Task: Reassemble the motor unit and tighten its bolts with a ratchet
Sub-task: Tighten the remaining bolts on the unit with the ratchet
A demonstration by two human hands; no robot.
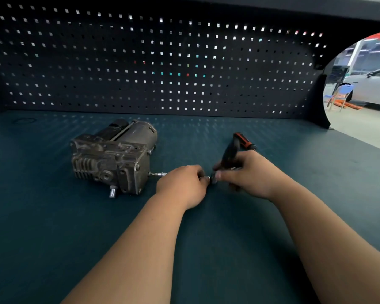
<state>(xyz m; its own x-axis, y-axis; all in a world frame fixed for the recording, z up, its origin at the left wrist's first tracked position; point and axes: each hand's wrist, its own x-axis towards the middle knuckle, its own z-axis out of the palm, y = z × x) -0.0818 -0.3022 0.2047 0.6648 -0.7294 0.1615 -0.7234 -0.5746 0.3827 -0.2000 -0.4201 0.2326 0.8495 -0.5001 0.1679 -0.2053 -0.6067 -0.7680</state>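
While the left grip [181,185] pinches the extension bar [158,174], the right grip [248,174] clasps the ratchet [239,143].

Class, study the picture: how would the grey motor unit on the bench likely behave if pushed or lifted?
Probably heavy for its size: the motor unit looks like finned cast metal. Likely rigid, not floppy. It sits flat-sided on the bench mat, so it should slide rather than roll.

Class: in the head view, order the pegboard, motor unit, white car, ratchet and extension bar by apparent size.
1. pegboard
2. motor unit
3. white car, distant and cropped, so unsure
4. ratchet, partly hidden by the right hand
5. extension bar, mostly hidden by the left hand
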